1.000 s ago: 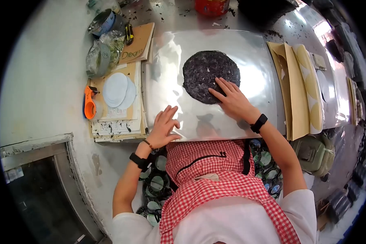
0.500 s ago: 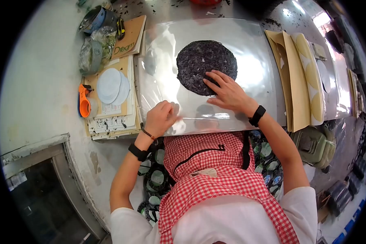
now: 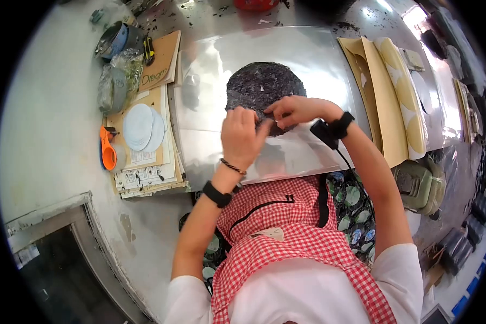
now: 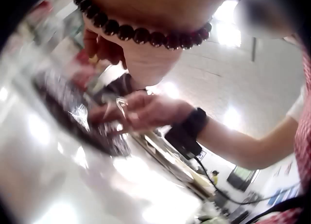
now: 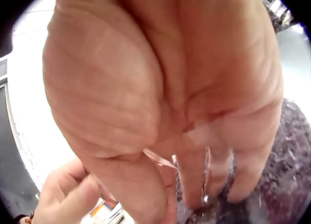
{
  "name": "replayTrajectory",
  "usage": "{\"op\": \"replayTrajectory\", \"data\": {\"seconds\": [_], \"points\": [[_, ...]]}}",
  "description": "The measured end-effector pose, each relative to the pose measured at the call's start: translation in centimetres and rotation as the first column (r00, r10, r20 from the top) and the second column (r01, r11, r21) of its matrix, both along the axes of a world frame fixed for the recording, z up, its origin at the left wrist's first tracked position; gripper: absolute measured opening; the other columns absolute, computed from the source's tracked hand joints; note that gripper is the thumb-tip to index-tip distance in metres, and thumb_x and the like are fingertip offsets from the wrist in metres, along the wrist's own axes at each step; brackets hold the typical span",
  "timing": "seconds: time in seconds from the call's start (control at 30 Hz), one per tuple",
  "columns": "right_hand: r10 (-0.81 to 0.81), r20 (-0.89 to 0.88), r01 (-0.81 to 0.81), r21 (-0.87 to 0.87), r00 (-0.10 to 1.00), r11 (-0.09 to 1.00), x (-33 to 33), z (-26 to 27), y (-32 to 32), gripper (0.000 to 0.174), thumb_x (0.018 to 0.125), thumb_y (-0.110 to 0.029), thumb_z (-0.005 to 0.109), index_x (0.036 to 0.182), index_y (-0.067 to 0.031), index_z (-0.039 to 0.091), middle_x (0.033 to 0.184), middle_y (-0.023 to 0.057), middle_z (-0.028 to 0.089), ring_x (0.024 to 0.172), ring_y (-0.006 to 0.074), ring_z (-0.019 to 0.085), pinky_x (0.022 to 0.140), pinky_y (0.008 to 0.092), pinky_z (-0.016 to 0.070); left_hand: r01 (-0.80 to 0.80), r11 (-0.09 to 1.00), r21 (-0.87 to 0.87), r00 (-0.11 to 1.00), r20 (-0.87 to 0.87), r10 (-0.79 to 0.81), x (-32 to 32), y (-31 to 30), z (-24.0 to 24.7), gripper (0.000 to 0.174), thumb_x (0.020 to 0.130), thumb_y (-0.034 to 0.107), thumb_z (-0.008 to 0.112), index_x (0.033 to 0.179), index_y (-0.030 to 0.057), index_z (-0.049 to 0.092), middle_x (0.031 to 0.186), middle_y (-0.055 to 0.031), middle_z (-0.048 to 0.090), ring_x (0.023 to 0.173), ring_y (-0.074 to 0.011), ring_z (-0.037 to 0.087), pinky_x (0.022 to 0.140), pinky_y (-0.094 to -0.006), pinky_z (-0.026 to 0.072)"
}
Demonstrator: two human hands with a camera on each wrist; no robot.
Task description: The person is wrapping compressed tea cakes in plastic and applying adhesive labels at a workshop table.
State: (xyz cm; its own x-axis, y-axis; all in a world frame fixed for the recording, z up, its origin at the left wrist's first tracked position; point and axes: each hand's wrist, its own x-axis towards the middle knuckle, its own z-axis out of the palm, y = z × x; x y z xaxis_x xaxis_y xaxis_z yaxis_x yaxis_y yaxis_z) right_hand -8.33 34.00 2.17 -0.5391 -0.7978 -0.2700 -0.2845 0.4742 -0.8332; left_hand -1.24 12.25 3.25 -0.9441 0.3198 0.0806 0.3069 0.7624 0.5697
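Nearest, we note the red-and-white checked fabric apron (image 3: 308, 243). Beyond it, we locate the left hand (image 3: 241, 135) at the near edge of the dark, round, flat disc of pressed flakes (image 3: 264, 86), its fingers curled. The right hand (image 3: 291, 112) lies close beside it, over the disc, fingers bent. We cannot tell whether either hand grips anything. The disc rests on the clear, glossy plastic sheet (image 3: 205, 137), between the white paper circles (image 3: 137, 128) and the folded brown paper (image 3: 383, 102). Farthest, we find the red container (image 3: 255, 4).
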Motion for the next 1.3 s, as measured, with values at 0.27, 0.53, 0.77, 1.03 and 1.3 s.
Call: {"op": "replayTrajectory", "data": {"seconds": [0.27, 0.53, 0.77, 1.03, 1.3], "points": [[-0.366, -0.597, 0.11, -0.42, 0.714, 0.901, 4.5, 10.7, -4.0, 0.025, 0.082, -0.015, 0.065, 0.104, -0.0039, 0.063, 0.088, 0.0142, 0.066, 0.078, 0.035, 0.063, 0.07, 0.0409, 0.0513, -0.107, 0.919, -0.38, 0.98, -0.195, 0.034, -0.9, 2.9, -7.3, 0.068, 0.091, 0.041, 0.049, 0.143, 0.0002, 0.034, 0.149, -0.0282, 0.026, 0.14, -0.04, 0.023, 0.109, -0.0571, 0.0177], [-0.055, -0.144, -0.135, -0.98, 0.988, 0.147, 14.2, 23.0, -2.9, 0.023, 0.084, -0.01, 0.061, 0.105, -0.0016, 0.063, 0.096, 0.0133, 0.065, 0.08, 0.031, 0.063, 0.069, 0.0377, 0.0503, -0.137, 0.942, -0.307, 0.97, -0.235, 0.064, -0.8, 3.5, -7.6, 0.057, 0.096, 0.03, 0.04, 0.143, -0.0013, 0.035, 0.149, -0.0268, 0.027, 0.139, -0.0399, 0.022, 0.109, -0.0557, 0.0159], [-0.077, -0.117, -0.106, -0.986, 0.99, 0.125, 15.2, 23.2, -2.6, 0.023, 0.085, -0.013, 0.062, 0.104, -0.0001, 0.063, 0.094, 0.0128, 0.064, 0.078, 0.0274, 0.06, 0.067, 0.0358, 0.0481, -0.129, 0.942, -0.311, 0.972, -0.227, 0.058, -0.8, 3.4, -7.6, 0.059, 0.095, 0.031, 0.043, 0.143, -0.0004, 0.034, 0.15, -0.0278, 0.025, 0.14, -0.04, 0.023, 0.109, -0.056, 0.0174], [-0.416, -0.097, 0.136, -0.857, 0.904, 0.496, 12.7, 20.0, -1.5, 0.024, 0.087, -0.016, 0.063, 0.104, 0.0015, 0.062, 0.091, 0.0123, 0.063, 0.076, 0.0233, 0.058, 0.066, 0.0336, 0.0454, -0.135, 0.946, -0.296, 0.982, -0.166, 0.088, -1.0, 3.5, -6.9, 0.062, 0.095, 0.032, 0.042, 0.143, -0.006, 0.031, 0.15, -0.027, 0.026, 0.14, -0.0383, 0.023, 0.11, -0.054, 0.0164], [-0.417, -0.858, 0.815, 0.001, 0.298, 0.579, 8.7, -2.3, -2.7, 0.048, 0.086, -0.036, 0.063, 0.123, -0.0064, 0.058, 0.134, 0.037, 0.039, 0.129, 0.0479, 0.035, 0.107, 0.048, 0.0304, -0.242, 0.914, -0.326, 0.95, -0.273, 0.154, -0.5, 4.1, -7.2, 0.064, 0.094, 0.03, 0.041, 0.144, -0.0073, 0.025, 0.147, -0.0386, 0.018, 0.136, -0.0542, 0.015, 0.11, -0.0603, 0.0105]]}}
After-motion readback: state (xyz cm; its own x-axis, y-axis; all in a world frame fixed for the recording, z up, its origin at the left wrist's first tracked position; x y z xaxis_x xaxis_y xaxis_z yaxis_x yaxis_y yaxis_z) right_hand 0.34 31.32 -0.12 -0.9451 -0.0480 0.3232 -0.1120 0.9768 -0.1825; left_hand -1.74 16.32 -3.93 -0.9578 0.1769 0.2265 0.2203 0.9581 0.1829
